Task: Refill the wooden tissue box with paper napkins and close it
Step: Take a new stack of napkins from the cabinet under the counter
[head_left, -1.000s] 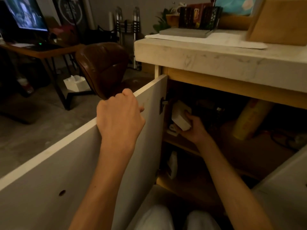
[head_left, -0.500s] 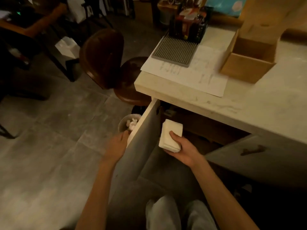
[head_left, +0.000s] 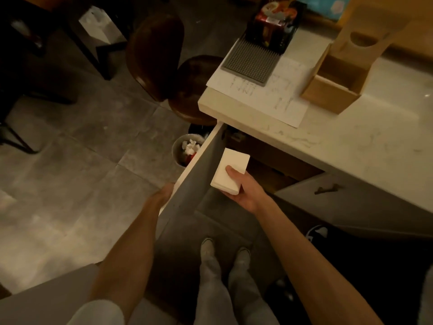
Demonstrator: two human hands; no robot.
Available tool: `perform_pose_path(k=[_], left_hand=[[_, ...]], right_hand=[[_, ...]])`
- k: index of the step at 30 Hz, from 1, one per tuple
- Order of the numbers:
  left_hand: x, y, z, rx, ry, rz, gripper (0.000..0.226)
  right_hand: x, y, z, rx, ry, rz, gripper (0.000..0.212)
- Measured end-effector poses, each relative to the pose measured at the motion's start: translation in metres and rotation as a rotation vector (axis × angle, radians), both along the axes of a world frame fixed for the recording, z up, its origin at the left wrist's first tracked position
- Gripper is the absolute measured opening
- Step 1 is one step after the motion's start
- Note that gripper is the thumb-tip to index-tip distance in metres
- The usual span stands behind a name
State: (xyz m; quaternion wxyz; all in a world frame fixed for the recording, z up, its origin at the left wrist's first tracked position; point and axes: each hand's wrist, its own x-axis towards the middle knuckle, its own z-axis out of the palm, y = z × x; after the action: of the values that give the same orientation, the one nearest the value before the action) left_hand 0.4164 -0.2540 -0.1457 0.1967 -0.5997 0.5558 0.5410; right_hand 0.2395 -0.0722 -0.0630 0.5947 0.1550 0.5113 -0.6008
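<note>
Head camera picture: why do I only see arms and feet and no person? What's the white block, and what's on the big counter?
The camera sits on a person's head and looks down, so you see what they see: their own two arms and, far below, their shoes. There is no robot, only bare hands. The right hand holds a white stack of paper napkins, thumb on top. The left hand is at the edge of an open cabinet door; its fingers are hidden. On the pale counter stands a wooden tissue box with its lid tipped up. Beside it lie a sheet of paper and, on that, a grey ribbed mat. On the floor is a small bin with crumpled scraps.
</note>
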Motion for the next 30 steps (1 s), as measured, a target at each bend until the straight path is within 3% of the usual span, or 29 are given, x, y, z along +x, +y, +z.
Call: perform_pose_path(k=[7,10,16,23,27,30], left_hand=[[-0.02,0.093,-0.015,0.207,0.056,0.098,0.035],[-0.061,0.158,0.002,0.278,0.085,0.158,0.046],[-0.17,0.247,-0.022,0.353,0.405,0.148,0.046],[-0.264,0.259,-0.022,0.345,0.479,0.276,0.049],[-0.271,0.245,-0.002,0.389,0.475,0.337,0.056],[-0.256,0.224,0.014,0.405,0.417,0.232,0.066]], right_hand=[[-0.011,0.078,0.028,0.013,0.094,-0.017,0.043],[-0.02,0.132,0.03,0.087,0.156,-0.114,0.039],[-0.044,0.242,0.032,0.164,0.156,-0.447,0.043],[-0.035,0.298,0.041,0.216,0.164,-0.603,0.043],[-0.024,0.28,0.043,0.231,0.088,-0.665,0.045],[-0.022,0.251,0.047,0.18,0.01,-0.747,0.041]])
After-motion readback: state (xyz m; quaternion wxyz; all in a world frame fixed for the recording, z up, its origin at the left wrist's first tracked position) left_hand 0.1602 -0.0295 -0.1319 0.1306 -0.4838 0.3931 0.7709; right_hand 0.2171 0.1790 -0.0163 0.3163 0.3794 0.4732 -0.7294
